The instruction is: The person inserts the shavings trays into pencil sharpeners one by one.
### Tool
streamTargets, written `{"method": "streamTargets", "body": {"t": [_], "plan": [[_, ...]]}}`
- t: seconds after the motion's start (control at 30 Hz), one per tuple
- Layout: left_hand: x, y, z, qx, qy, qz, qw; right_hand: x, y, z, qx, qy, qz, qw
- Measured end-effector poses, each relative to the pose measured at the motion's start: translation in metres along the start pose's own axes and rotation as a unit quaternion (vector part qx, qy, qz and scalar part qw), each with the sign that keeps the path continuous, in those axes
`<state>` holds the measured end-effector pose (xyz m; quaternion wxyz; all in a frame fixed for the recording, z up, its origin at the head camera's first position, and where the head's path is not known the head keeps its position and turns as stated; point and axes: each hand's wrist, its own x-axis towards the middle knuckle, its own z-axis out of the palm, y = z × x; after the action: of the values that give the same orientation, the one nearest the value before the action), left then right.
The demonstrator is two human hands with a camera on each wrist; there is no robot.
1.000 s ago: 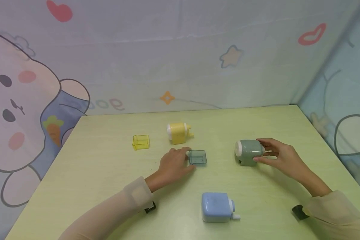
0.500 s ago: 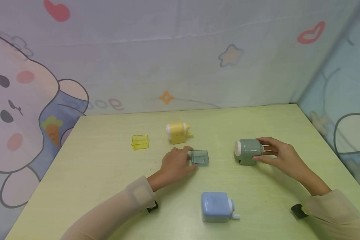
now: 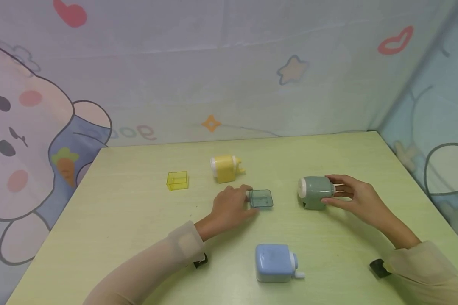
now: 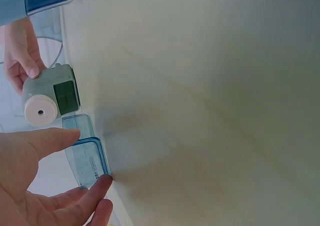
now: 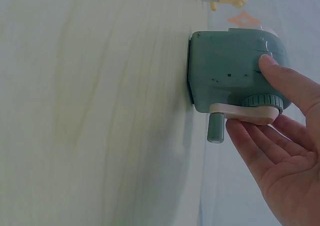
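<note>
Between the thumb and fingers of my left hand [image 3: 230, 207] is a clear teal drawer [image 3: 261, 199], low on the table. In the left wrist view the thumb lies on one side of the drawer [image 4: 90, 161] and fingertips on the other. To its right, my right hand [image 3: 360, 203] holds a green crank pencil sharpener [image 3: 316, 191] by its rear end, its white round face pointing left. The right wrist view shows the thumb on the sharpener's body [image 5: 230, 68] and the fingers under its cream crank arm [image 5: 242, 113]. A dark opening [image 4: 65, 97] shows in the sharpener's lower part.
A yellow pencil sharpener [image 3: 225, 168] stands behind the left hand, with a clear yellow drawer [image 3: 177, 181] to its left. A blue pencil sharpener [image 3: 274, 262] with a white crank sits near the front. A printed cloth [image 3: 168, 84] hangs behind the table.
My left hand has slid the teal drawer to the right, nearer the green sharpener. The right hand and its sharpener have stayed nearly still.
</note>
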<state>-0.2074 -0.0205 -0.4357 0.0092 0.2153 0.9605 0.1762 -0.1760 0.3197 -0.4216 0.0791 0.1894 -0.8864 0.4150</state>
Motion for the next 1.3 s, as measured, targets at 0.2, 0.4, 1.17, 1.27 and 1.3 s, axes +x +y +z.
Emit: {"method": "streamTargets", "body": {"t": [0.2, 0.4, 1.17, 1.27, 1.3], "plan": [[0.002, 0.005, -0.001, -0.003, -0.007, 0.002, 1.0000, -0.001, 0.000, -0.001, -0.001, 0.000, 0.004, 1.0000], [0.005, 0.009, -0.001, 0.000, -0.009, 0.004, 1.0000, 0.000, 0.000, -0.001, 0.002, 0.002, 0.002, 1.0000], [0.017, 0.026, 0.008, 0.014, -0.012, 0.010, 0.9998, 0.001, 0.001, 0.001, 0.007, 0.003, 0.000, 1.0000], [0.019, 0.028, 0.009, 0.016, -0.013, 0.015, 0.9997, 0.001, 0.001, 0.000, 0.007, 0.004, 0.001, 1.0000], [0.020, 0.029, 0.010, 0.017, -0.012, 0.016, 0.9997, 0.001, 0.001, 0.000, 0.008, 0.003, 0.001, 1.0000]]}}
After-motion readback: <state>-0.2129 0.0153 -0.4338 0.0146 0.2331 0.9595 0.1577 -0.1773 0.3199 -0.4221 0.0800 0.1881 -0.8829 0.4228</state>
